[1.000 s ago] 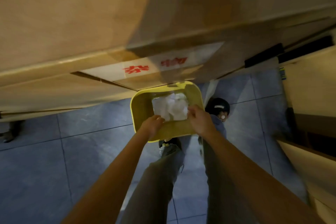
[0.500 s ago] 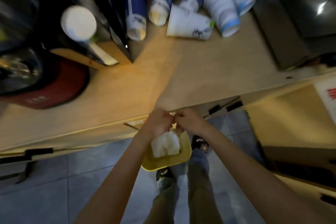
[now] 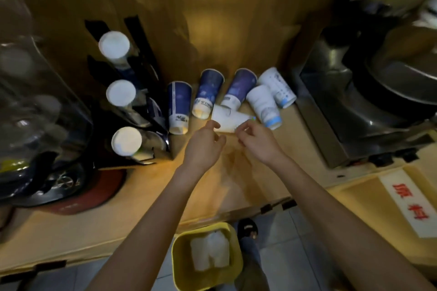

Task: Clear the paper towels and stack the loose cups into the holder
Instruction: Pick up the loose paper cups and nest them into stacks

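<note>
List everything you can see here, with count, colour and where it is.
blue paper cups: three, dark blue, upside down along the counter's back
white paper cups: two, white with blue print, upside down right of the blue ones
tipped cup: one, white, lying on its side at the fingertips
cup holder: one, black, left side, three white-topped stacks
counter: one, wooden
bin: one, yellow, on the floor below
paper towels: white, crumpled in the bin
left hand: reaching the tipped cup
right hand: fingers at the cup
</note>
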A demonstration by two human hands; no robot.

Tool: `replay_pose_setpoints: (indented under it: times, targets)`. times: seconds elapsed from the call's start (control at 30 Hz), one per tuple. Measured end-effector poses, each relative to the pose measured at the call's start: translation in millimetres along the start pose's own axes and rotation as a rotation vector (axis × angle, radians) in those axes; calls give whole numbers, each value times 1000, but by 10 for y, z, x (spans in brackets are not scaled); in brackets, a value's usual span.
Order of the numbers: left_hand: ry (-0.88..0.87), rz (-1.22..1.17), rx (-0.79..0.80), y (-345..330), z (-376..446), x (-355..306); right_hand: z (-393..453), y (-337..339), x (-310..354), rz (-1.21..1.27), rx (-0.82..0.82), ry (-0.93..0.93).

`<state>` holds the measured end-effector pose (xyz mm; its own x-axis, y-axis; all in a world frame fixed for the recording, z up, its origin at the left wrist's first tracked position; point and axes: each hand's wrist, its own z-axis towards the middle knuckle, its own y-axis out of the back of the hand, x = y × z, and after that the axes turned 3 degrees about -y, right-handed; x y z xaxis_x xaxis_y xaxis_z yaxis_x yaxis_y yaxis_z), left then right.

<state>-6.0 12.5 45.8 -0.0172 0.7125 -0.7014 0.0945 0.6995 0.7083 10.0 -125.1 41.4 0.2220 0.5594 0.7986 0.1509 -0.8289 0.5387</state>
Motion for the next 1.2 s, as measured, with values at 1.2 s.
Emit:
replay_pose_setpoints:
  times: [1.2]
  targets:
    - [150,806,243,-702,911,259,958,291,-1127,272,-291,-274]
